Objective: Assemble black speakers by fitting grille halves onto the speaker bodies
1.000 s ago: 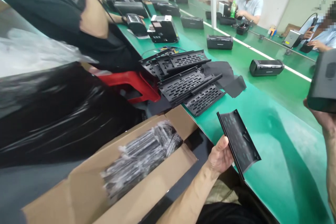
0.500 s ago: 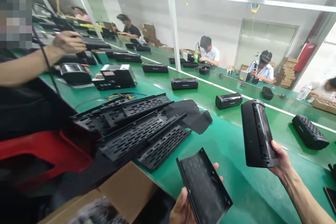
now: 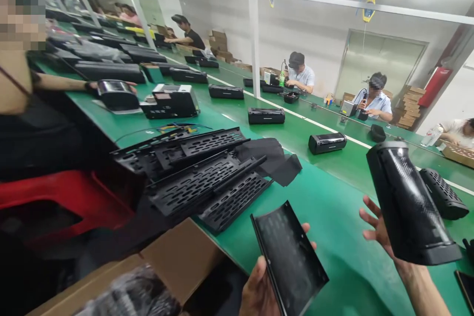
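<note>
Hands apart. Left hand [image 3: 257,289] clamped on black panel [image 3: 291,259], bottom center of frame. Right hand [image 3: 385,238], fingers spread, against black speaker [image 3: 411,202], lower right; thumb hidden, can't tell if gripping.

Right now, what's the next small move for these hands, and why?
Probably curl the fingers of the right hand around the black housing before shifting anything: the housing tilts over the palm, and the fingers in view are spread clear of it. The left hand has the curved panel between thumb and fingers, so it can likely wait.
</note>
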{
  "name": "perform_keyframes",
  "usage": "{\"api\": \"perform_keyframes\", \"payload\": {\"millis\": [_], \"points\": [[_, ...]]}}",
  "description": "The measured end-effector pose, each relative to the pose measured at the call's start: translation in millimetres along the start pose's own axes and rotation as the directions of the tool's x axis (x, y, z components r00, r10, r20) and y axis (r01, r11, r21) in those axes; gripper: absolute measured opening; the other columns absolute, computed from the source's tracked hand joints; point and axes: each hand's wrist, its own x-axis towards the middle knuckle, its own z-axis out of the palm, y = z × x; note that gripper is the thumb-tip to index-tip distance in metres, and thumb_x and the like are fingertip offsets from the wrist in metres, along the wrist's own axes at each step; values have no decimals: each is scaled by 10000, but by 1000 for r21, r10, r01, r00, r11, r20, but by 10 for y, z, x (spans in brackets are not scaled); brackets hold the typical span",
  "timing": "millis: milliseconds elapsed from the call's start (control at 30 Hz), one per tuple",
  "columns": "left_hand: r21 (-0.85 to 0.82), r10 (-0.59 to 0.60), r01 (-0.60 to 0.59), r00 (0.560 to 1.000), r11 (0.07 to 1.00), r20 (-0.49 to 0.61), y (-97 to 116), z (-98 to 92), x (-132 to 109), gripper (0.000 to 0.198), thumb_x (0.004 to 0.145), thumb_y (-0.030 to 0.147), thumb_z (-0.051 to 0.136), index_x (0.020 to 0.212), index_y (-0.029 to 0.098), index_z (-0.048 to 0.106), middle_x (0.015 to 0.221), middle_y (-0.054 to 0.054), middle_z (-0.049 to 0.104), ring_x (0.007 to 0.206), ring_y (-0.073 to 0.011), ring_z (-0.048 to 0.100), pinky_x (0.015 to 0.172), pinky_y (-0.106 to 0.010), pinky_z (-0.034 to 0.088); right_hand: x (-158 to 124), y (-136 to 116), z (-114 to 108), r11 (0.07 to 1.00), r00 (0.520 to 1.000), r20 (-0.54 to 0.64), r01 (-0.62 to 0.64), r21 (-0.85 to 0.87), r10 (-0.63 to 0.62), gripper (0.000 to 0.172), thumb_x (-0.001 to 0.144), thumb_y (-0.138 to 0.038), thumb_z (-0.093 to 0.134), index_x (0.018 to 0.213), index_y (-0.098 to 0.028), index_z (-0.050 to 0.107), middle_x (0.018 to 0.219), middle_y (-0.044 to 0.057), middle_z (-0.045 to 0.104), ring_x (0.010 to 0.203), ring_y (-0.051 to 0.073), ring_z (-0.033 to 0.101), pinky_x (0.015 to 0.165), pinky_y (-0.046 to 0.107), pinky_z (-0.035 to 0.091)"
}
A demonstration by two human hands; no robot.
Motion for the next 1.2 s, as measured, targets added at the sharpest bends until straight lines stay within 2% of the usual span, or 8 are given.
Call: {"api": "perform_keyframes", "payload": {"millis": [133,200,267,400,500,700,867,1200], "points": [[26,-28,29,999,999,-36,-96,58,61,579,1036,517,576,1547,244,573,1600,-88,565,1418,-294,603,1190,-448,486,-224,5,143,986,985,-72,-154,71,159,1004,846,-912,414,1597,-250,495,1367,213,725,1032,424,776,816,625,626],[77,-33,41,994,996,-103,-173,69,78,606,986,523,667,1513,231,608,1515,-115,649,1361,-321,647,1139,-444,525,-292,-97,160,970,966,-120,-237,-47,230,989,850,-818,531,1623,-206,455,1326,210,746,997,416,784,807,565,641],[129,-1,28,980,991,-198,-249,59,99,652,921,512,758,1497,240,618,1498,-122,660,1345,-359,650,1090,-472,552,-288,-251,201,930,966,-85,-260,-261,246,994,839,-733,636,1666,-243,381,1472,172,668,1074,402,770,796,480,652],[178,79,-23,946,984,-314,-351,61,186,701,811,449,871,1447,257,649,1473,-121,673,1297,-398,667,1045,-522,556,-177,-541,431,734,963,100,-121,-668,250,1064,865,-700,675,1728,-303,195,1625,126,530,1281,398,681,922,434,633],[212,93,-24,942,977,-322,-384,140,274,668,764,454,900,1343,175,720,1336,-151,751,1236,-373,701,1039,-460,545,-102,-617,639,616,941,230,29,-787,249,1031,891,-706,645,1729,-306,197,1642,122,507,1342,398,640,1059,484,576],[262,120,-34,939,965,-321,-390,258,367,757,702,498,938,1339,150,723,1218,-144,797,1149,-342,740,998,-399,542,11,-542,837,534,873,408,219,-817,267,1003,901,-674,659,1722,-293,228,1678,115,460,1469,396,532,1182,550,475],[275,134,-48,943,960,-305,-396,215,381,762,703,504,938,1330,128,722,1180,-160,804,1141,-353,747,1010,-406,540,31,-449,801,534,866,412,214,-818,284,1025,872,-612,737,1721,-322,242,1671,100,474,1456,412,545,1183,572,472],[267,146,-55,931,962,-334,-430,148,463,692,668,551,959,1206,157,771,1169,-164,806,1207,-407,719,1071,-505,518,62,-370,814,555,905,332,138,-820,266,1004,830,-620,775,1693,-371,328,1686,71,452,1497,440,480,1241,634,362]]}}
